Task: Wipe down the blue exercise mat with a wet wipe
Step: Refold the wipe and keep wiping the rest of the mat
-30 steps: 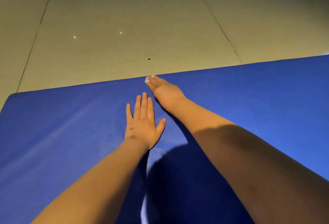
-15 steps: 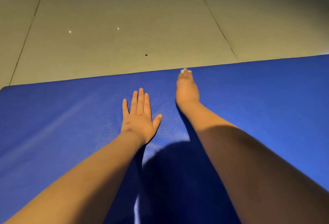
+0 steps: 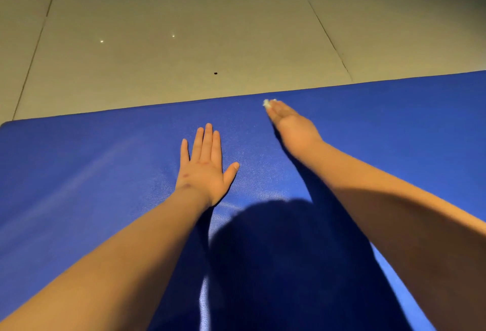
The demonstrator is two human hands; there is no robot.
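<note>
Wiping the far edge of the blue exercise mat

The blue exercise mat (image 3: 92, 172) fills the lower half of the frame on pale floor tiles (image 3: 184, 41). The left hand (image 3: 203, 167) lies flat at centre, fingers straight and together, thumb out, bracing the mat. Up and to the right, well apart from it, the right hand (image 3: 292, 126) reaches with fingers extended onto the mat. A small white wet wipe (image 3: 268, 103) shows just past its fingertips, close to the mat's far border. The wipe looks bunched small, so each pass likely covers little; spreading it under the whole palm would probably clean better. Even downward pressure, overlapping strokes along the edge and a firmly planted brace should stop the mat creeping on the smooth tiles.
</note>
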